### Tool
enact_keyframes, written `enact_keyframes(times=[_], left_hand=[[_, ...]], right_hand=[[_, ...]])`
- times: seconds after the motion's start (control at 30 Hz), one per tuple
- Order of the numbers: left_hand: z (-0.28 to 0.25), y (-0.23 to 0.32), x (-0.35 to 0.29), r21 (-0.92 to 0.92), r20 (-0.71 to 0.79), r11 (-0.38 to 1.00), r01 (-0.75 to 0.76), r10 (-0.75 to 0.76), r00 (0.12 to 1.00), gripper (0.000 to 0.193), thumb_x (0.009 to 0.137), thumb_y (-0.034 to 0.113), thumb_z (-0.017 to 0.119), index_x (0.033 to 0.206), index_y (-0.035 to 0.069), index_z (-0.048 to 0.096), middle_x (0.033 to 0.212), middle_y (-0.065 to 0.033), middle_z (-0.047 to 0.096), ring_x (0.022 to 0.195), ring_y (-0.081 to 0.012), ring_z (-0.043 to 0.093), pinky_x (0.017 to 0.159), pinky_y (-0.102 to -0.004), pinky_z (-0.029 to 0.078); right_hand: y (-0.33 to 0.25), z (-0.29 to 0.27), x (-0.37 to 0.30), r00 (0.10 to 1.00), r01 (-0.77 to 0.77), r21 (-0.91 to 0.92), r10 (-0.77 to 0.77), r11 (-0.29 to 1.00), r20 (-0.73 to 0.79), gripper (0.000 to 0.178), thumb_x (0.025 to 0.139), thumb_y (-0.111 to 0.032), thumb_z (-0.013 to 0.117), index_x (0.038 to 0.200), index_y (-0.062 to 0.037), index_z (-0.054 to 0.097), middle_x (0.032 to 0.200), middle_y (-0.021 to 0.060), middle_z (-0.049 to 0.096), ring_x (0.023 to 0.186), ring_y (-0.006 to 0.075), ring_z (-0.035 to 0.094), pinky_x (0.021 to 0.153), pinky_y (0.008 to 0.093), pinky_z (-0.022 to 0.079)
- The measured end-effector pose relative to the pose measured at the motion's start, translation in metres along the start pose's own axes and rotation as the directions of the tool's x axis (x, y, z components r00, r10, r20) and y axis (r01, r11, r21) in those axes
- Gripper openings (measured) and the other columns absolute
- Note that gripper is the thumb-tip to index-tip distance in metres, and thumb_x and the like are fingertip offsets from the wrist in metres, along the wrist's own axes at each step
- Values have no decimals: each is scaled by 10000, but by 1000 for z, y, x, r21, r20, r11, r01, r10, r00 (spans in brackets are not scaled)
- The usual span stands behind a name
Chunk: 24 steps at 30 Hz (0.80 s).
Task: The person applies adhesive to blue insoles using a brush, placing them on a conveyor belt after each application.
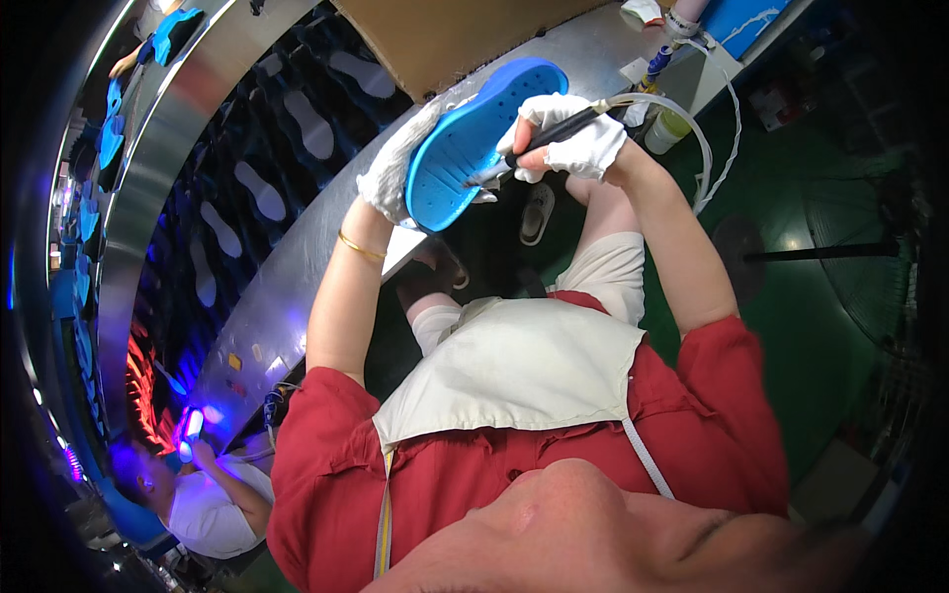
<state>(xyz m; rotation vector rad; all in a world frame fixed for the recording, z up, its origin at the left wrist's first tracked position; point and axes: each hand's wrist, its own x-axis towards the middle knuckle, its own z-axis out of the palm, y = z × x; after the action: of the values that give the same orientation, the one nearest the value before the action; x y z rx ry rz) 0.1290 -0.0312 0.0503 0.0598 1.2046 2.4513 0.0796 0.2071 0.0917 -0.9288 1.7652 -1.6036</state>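
Observation:
In my white-gloved left hand [395, 163] is a bright blue shoe sole [460, 148], tilted with its raised rim and small holes showing. The fingers wrap round its left edge, and some are hidden behind it. My right hand [578, 148], in a white glove with bare fingertips, is closed round a black-handled brush [561, 131]. Its bristle end rests on or very near the sole's inner face, towards the heel. A pale hose [682, 111] runs from the back end of the brush handle.
Left of me, a curved metal-edged line [297, 242] carries several pale soles [308, 126] on a dark bed. Blue pieces [112, 141] line its outer side. A brown board [455, 40] stands ahead, a yellow-green bottle [667, 130] right of it. A co-worker [213, 504] sits lower left; a fan [850, 252] stands right.

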Motion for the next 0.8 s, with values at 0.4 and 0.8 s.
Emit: enact_keyframes(times=[0.4,0.8], left_hand=[[41,-28,-23,-331,59,943,-26,48,997,800,861,624,362,1364,5,307,1220,-284,489,997,-459,564,854,-584,459],[26,-19,-36,-168,-138,951,-258,237,962,683,893,542,401,1322,13,368,1194,-184,540,1002,-317,591,864,-458,506]], right_hand=[[23,-34,30,771,315,91,-199,945,-605,123,773,-18,683,881,-29,626,809,68,650,684,118,604,624,223,493],[5,37,5,666,494,-493,-677,716,-314,198,662,98,671,780,-54,622,815,75,634,798,182,610,726,285,480]])
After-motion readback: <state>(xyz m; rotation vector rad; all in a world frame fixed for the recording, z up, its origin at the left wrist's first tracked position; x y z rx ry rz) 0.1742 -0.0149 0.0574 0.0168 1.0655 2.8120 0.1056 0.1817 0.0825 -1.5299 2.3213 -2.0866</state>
